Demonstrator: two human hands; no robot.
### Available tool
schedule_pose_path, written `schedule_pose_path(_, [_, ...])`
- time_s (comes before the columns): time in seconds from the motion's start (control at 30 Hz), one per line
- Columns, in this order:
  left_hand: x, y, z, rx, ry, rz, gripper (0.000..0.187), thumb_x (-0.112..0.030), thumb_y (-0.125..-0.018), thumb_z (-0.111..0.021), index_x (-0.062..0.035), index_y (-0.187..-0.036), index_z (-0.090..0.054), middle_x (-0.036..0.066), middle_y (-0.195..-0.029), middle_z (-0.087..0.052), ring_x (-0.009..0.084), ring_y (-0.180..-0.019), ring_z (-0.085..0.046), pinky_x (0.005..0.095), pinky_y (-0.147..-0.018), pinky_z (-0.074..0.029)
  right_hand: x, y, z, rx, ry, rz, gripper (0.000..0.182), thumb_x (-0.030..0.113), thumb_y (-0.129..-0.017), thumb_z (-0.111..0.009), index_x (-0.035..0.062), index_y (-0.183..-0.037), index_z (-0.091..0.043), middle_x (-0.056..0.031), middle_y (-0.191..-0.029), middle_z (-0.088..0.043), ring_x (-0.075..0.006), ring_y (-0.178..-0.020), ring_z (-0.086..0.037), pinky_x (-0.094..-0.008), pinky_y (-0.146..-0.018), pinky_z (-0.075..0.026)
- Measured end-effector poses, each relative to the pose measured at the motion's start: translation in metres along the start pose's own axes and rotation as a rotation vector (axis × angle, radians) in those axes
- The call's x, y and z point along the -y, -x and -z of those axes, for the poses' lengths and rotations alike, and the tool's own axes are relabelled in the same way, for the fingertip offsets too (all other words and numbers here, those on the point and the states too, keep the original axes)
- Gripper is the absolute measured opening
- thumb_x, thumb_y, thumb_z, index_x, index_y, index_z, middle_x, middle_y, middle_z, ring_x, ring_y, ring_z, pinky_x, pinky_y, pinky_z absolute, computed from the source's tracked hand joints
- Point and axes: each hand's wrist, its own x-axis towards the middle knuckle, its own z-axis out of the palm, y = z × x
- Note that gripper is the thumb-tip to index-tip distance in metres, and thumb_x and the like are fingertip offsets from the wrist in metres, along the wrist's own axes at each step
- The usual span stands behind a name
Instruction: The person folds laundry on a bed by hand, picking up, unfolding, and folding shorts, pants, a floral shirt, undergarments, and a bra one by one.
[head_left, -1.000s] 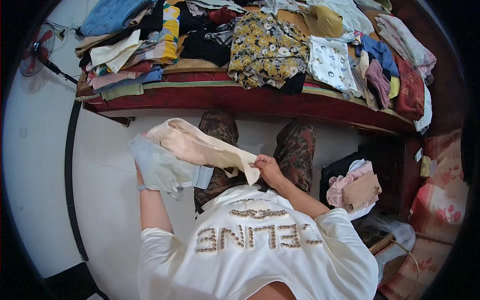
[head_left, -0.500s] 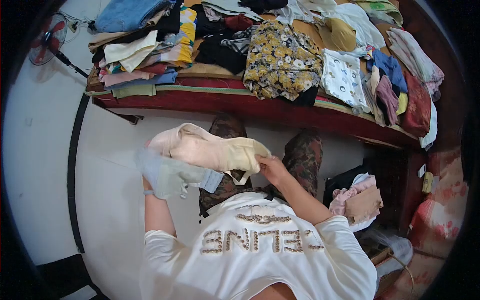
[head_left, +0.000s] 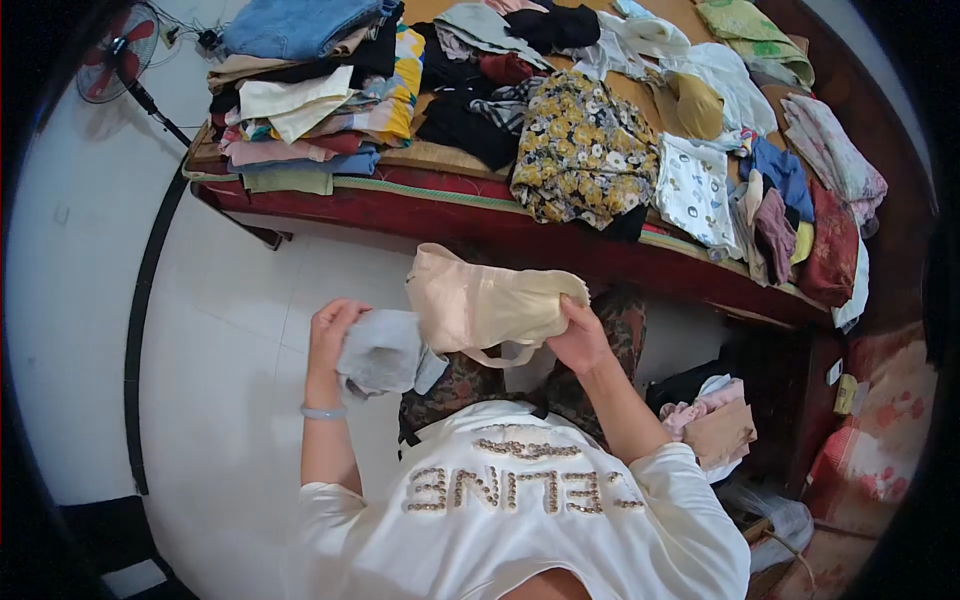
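Observation:
My left hand, with a pale bracelet at the wrist, grips a light grey bra by its upper left edge. The grey bra is bunched, and its band end hangs toward my lap. Between thumb and fingers of my right hand is the right end of a beige and cream bra. It is stretched out sideways over my knees, with a strap looping below it. The left end of the beige bra stands up just above the grey one, away from my left fingers.
In front is a bed with folded stacks, jeans, a yellow floral garment and a tan cap-like piece. A pink and tan clothes pile lies low at the right. A fan stands at the far left.
The two bras, overlapping before, are now drawn apart. My right hand has moved right with the beige one; my left hand now shows clearly, holding the grey one.

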Motion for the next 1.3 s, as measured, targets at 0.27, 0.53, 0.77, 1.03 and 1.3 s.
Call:
schedule_pose_path(0.27, [-0.093, 0.036, -0.1, 0.514, -0.156, -0.544, 0.028, -0.028, -0.077, -0.076, -0.002, -0.085, -0.069, 0.005, -0.071, -0.064, 0.0078, -0.058, -0.055, 0.0209, -0.052, -0.042, 0.005, -0.026, -0.088, 0.28, 0.066, -0.165, 0.03, 0.014, -0.087, -0.062, 0.0082, -0.114, -0.05, -0.0074, -0.114, -0.058, -0.0208, -0.108, -0.057, -0.0394, -0.093, -0.046])
schedule_pose_path(0.53, [-0.029, -0.023, -0.129, -0.13, -0.251, -0.881, 0.041, -0.037, -0.095, -0.046, -0.0014, -0.089, -0.064, 0.006, -0.069, -0.059, 0.0154, -0.064, -0.052, 0.0314, -0.065, -0.045, -0.016, -0.014, -0.107, 0.209, 0.159, -0.172, 0.017, 0.012, -0.09, -0.059, 0.0108, -0.106, -0.053, -0.0002, -0.099, -0.058, -0.011, -0.095, -0.058, -0.0278, -0.081, -0.046])
schedule_pose_path(0.77, [-0.005, -0.052, -0.107, 0.037, -0.171, -0.193, 0.062, -0.047, -0.096, -0.046, -0.0012, -0.054, -0.053, 0.005, -0.052, -0.049, 0.0155, -0.051, -0.039, 0.0353, -0.049, -0.032, 0.018, -0.028, -0.11, 0.302, 0.681, -0.058, 0.02, 0.004, -0.089, -0.058, 0.0054, -0.109, -0.057, -0.0041, -0.113, -0.059, -0.0124, -0.106, -0.055, -0.0294, -0.092, -0.043])
schedule_pose_path(1.03, [-0.137, -0.123, -0.142, -0.155, -0.807, -0.641, 0.052, -0.043, -0.09, -0.052, -0.0003, -0.062, -0.063, 0.023, -0.063, -0.058, 0.0401, -0.06, -0.06, 0.0469, -0.056, -0.044, 0.13, -0.114, -0.138, 0.026, 1.944, 1.242, 0.025, 0.015, -0.085, -0.06, 0.0033, -0.107, -0.062, -0.017, -0.111, -0.063, -0.0363, -0.105, -0.058, -0.0415, -0.09, -0.045])
schedule_pose_path(1.3, [-0.098, -0.217, -0.197, -0.144, -1.072, -0.643, 0.047, -0.042, -0.089, -0.051, -0.0053, -0.065, -0.069, 0.02, -0.067, -0.064, 0.0391, -0.062, -0.063, 0.0484, -0.063, -0.048, 0.199, -0.24, -0.136, -0.145, 1.794, 0.74, 0.026, 0.026, -0.085, -0.061, 0.0043, -0.095, -0.069, -0.0186, -0.089, -0.068, -0.0344, -0.083, -0.066, -0.0408, -0.074, -0.05])
